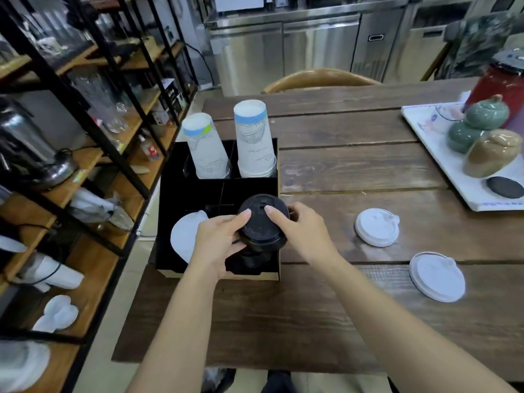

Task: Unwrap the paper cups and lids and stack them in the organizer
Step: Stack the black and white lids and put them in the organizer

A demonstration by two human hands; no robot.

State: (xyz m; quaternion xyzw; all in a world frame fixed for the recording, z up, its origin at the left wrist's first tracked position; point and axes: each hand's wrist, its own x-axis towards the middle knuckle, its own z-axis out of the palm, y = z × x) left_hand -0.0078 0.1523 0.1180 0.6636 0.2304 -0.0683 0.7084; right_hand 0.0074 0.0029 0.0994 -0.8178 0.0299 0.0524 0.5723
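Observation:
A black organizer [170, 222] stands at the table's left edge. Two stacks of upside-down white paper cups fill its back compartments, the left stack [205, 146] and the taller right stack [255, 137]. White lids [184, 236] lie in the front left compartment. A stack of black lids [262, 225] sits in the front right compartment, and both hands grip its top. My left hand [218, 239] holds its left side, my right hand [300, 228] its right side. Two loose white lids [377, 226] [436, 276] lie on the table to the right.
A white tray [425, 137] with ceramic jars and a red canister sits at the far right. Wooden shelves [85, 165] with glassware and more lids run along the left. A chair back [320, 78] stands behind the table.

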